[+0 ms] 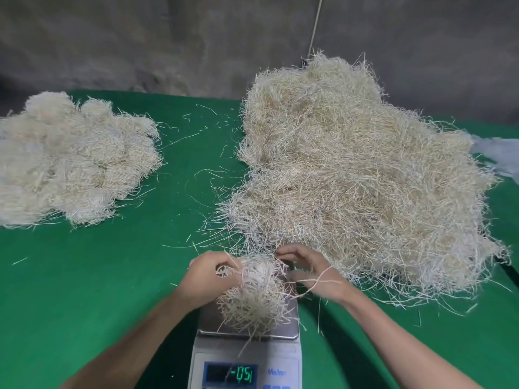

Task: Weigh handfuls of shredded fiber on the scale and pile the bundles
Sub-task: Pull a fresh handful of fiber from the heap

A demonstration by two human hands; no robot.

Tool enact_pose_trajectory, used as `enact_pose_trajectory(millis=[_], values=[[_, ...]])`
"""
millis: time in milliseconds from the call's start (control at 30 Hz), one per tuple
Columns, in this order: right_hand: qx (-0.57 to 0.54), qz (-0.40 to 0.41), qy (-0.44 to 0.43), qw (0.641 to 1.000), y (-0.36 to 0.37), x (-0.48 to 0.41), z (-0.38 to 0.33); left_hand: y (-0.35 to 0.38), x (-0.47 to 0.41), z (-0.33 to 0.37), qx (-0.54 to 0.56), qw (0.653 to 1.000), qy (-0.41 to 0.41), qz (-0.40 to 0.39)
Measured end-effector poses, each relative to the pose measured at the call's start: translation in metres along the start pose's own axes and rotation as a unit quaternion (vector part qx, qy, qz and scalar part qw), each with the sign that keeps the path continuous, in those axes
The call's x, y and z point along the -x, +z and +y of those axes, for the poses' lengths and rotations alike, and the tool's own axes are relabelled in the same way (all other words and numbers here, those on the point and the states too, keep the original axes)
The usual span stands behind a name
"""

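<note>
A handful of pale shredded fiber (257,299) sits over the steel pan of a digital scale (210,318) at the bottom centre. The scale's display (230,375) reads -051. My left hand (209,276) grips the handful's left side with curled fingers. My right hand (311,272) holds its upper right edge, fingers curled into the strands, with loose strands draped over its back. A big loose heap of fiber (351,175) lies to the right, touching the scale area. A pile of weighed bundles (70,158) lies at the far left.
Everything rests on a green cloth-covered table (98,276). Stray strands are scattered between the two piles. A white plastic sheet (497,153) shows at the right edge. A grey concrete wall (168,37) stands behind the table.
</note>
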State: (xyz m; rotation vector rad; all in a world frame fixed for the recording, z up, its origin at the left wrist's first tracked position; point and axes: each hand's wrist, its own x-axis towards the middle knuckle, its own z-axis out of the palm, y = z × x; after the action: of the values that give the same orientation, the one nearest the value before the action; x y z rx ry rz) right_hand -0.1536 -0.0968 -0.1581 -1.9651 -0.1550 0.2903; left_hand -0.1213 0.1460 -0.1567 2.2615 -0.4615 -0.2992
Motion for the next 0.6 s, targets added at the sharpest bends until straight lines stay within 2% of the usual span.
enact_pose_trajectory(millis=[100,167,300,367,500,533,600], values=[[0.040,0.049,0.006,0.998,-0.010,0.002,-0.001,-0.005,0.001,-0.001,0.048,0.999,-0.010,0.006],[0.029,0.082,0.033,0.996,-0.023,-0.001,-0.003,-0.006,0.001,-0.002,0.066,0.998,-0.023,0.003],[-0.133,0.139,0.149,0.970,-0.056,-0.017,-0.017,-0.006,0.000,-0.003,0.065,0.997,-0.028,-0.006],[-0.185,0.119,0.194,0.956,-0.064,-0.024,-0.030,-0.005,0.000,-0.003,0.073,0.997,-0.028,-0.004],[-0.296,0.073,0.209,0.929,-0.052,-0.037,-0.045,-0.004,0.002,-0.003,0.087,0.996,-0.031,-0.004],[-0.291,0.073,0.205,0.932,-0.047,-0.041,-0.046,-0.004,0.002,-0.003,0.086,0.996,-0.032,-0.005],[-0.165,0.067,0.182,0.967,-0.040,-0.044,-0.049,-0.006,0.003,-0.003,0.082,0.996,-0.031,-0.007]])
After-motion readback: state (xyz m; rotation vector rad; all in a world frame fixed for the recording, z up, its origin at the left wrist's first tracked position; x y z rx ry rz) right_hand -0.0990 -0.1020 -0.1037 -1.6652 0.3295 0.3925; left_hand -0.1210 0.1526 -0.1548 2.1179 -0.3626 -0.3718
